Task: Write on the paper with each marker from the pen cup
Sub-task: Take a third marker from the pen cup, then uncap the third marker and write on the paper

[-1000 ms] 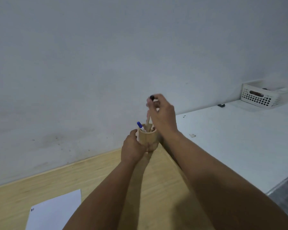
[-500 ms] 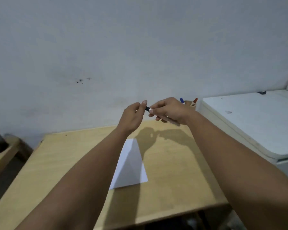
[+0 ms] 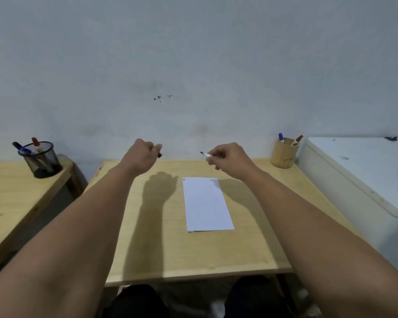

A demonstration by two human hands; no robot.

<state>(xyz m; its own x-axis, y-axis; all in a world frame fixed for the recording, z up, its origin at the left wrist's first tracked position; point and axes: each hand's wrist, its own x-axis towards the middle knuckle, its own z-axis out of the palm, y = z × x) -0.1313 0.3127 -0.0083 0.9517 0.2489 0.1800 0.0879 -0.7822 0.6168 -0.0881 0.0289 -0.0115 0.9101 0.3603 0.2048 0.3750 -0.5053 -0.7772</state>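
Observation:
A white sheet of paper (image 3: 205, 204) lies on the wooden table (image 3: 193, 253), a little right of centre. My right hand (image 3: 228, 158) hovers above the paper's far end, shut on an uncapped black marker (image 3: 205, 154) whose tip points left. My left hand (image 3: 143, 157) is raised to the left of it, shut on the marker's black cap (image 3: 159, 155). The two hands are apart. A wooden pen cup (image 3: 284, 155) stands at the table's far right corner with a blue marker (image 3: 281, 137) and a red marker (image 3: 298, 140) in it.
A second wooden table (image 3: 12, 198) stands to the left, carrying a black mesh cup (image 3: 41, 160) with markers. A white appliance (image 3: 363, 177) borders the table on the right. A grey wall rises right behind. My knees show under the near edge.
The marker came out of the wooden cup. My hands met over the table, then pulled apart: cap in the left, bare marker in the right. The view swung left and down.

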